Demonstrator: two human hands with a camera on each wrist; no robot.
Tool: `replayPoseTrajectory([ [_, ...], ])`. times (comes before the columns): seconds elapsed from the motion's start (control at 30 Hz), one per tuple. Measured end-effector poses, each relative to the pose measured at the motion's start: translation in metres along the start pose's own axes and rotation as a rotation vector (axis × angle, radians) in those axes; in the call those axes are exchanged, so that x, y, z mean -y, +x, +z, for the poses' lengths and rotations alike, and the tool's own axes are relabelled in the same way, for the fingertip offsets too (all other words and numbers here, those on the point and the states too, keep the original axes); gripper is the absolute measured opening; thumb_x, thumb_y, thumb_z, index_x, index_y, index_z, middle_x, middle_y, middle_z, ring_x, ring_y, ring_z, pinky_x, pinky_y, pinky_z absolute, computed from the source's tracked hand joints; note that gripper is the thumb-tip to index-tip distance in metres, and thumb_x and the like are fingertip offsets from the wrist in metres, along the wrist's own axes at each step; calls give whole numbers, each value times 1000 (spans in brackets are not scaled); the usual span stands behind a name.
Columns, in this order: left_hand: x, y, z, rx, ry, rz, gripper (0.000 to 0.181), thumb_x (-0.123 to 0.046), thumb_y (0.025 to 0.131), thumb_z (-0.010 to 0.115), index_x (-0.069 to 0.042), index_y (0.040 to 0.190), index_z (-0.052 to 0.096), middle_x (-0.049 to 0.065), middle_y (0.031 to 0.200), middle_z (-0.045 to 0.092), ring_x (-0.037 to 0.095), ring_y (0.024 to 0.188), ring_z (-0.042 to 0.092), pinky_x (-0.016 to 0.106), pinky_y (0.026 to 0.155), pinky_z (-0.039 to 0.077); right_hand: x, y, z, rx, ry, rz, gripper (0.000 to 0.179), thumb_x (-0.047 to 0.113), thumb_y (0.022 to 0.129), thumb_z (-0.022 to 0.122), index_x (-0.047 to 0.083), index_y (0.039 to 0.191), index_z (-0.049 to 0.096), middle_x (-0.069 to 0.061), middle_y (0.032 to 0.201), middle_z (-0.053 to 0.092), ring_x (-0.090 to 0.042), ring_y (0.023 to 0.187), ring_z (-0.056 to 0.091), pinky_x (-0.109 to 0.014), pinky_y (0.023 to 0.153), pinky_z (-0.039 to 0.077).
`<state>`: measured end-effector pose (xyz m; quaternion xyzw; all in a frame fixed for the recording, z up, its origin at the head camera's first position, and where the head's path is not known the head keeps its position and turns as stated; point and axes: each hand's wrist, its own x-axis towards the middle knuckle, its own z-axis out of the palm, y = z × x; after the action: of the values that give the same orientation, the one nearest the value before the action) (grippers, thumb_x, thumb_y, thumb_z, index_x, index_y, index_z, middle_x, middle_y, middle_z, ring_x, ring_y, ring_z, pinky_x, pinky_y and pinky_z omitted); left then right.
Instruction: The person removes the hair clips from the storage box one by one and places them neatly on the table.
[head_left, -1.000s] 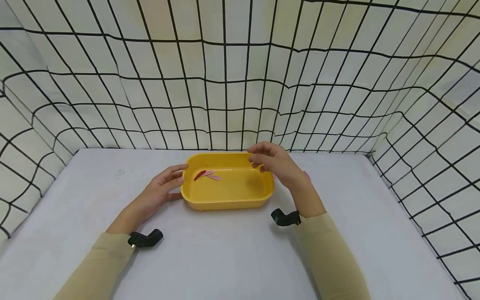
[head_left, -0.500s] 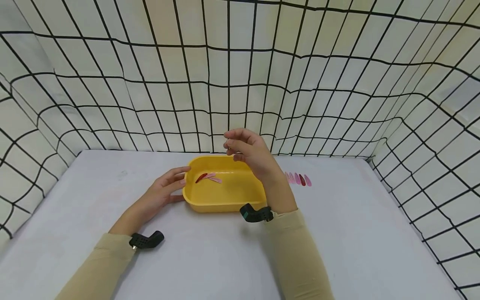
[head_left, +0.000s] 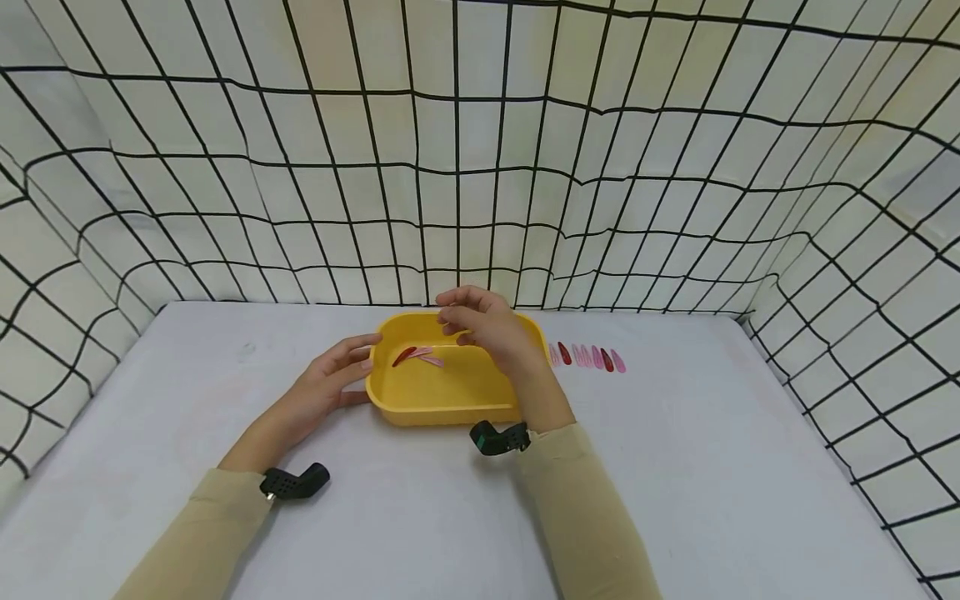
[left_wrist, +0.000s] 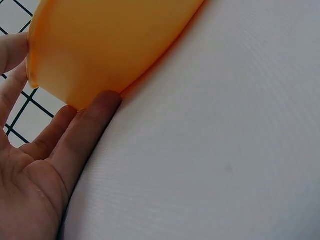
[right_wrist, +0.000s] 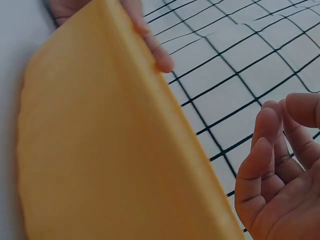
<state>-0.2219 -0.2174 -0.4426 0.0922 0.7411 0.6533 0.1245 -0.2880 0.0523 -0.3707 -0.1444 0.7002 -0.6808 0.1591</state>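
Relaxed fingers of a person's left hand (head_left: 322, 379) rest, ungripping, against a yellow tray (head_left: 442, 416) holding red and pink snap hair clips (head_left: 403, 357). The right hand (head_left: 492, 335) hovers above, loosely bent; whether it holds anything cannot be told. A clip row (head_left: 597, 357) lies right of it on white cloth (head_left: 405, 517).

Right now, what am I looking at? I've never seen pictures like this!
There's no robot, just a person's left hand and right hand, both bare. A camera on the head takes the wide picture; the black wrist cameras take the close-ups. On the white table sits a yellow tray with a few red and pink clips inside. A row of clips lies beside it, on the right. The left hand rests against the tray's end. The right hand is above the tray, and I can't see anything in it.
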Motion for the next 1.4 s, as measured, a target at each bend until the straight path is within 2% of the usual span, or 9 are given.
replayPoseTrajectory([
  [0.2, -3, 1, 0, -1, -3, -1, 51, -31, 105, 51, -17, 152, 37, 16, 157, 33, 34, 134, 46, 32, 93, 56, -15, 5, 10, 6, -230, 17, 27, 18, 97, 65, 5, 121, 66, -4, 101, 68, -25, 93, 65, -38, 81, 55],
  [0.3, -3, 3, -1, 5, -2, -2, 50, -30, 105, 51, -18, 152, 37, 16, 157, 32, 37, 136, 43, 33, 93, 56, -21, 7, 15, 47, -400, 10, 27, 19, 96, 66, 8, 119, 69, -2, 102, 69, -22, 93, 63, -34, 78, 55],
  [0.43, -3, 3, -2, 12, -12, 0, 52, -32, 105, 51, -17, 153, 36, 16, 158, 32, 36, 135, 44, 34, 94, 56, -24, 6, 20, 118, -564, 38, 28, 23, 96, 66, 12, 121, 70, 1, 107, 69, -17, 94, 62, -28, 77, 53],
  [0.57, -3, 4, -2, 13, -23, 2, 54, -34, 104, 53, -17, 153, 36, 16, 157, 32, 32, 133, 47, 33, 93, 56, -25, 4, 22, 130, -615, 96, 26, 27, 97, 65, 15, 120, 69, 2, 107, 67, -17, 89, 61, -27, 75, 52],
  [0.77, -3, 4, -3, 7, -26, -5, 55, -33, 104, 53, -16, 153, 35, 16, 157, 31, 32, 133, 47, 32, 93, 56, -26, 4, 21, 91, -653, 153, 17, 24, 95, 66, 17, 109, 71, -2, 91, 64, -18, 78, 56, -25, 66, 47],
  [1.0, -2, 4, -3, 7, -8, -6, 55, -36, 104, 53, -18, 153, 36, 15, 158, 31, 35, 134, 45, 33, 93, 56, -25, 6, 20, 1, -724, 131, 16, 22, 91, 70, 17, 106, 71, -3, 91, 62, -19, 79, 57, -26, 66, 49],
  [1.23, -1, 3, -2, 6, -5, -6, 56, -37, 103, 54, -18, 153, 36, 15, 157, 32, 34, 134, 45, 32, 94, 56, -30, 3, 23, 46, -855, 219, 15, 23, 86, 77, 20, 100, 71, 4, 101, 64, -18, 91, 55, -28, 77, 48],
  [1.4, 0, 2, -1, 3, -2, -8, 55, -35, 104, 53, -16, 153, 36, 16, 157, 32, 35, 135, 44, 32, 93, 56, -32, -1, 29, 46, -900, 238, 17, 16, 84, 77, 22, 99, 70, 5, 98, 63, -19, 90, 56, -29, 75, 47],
])
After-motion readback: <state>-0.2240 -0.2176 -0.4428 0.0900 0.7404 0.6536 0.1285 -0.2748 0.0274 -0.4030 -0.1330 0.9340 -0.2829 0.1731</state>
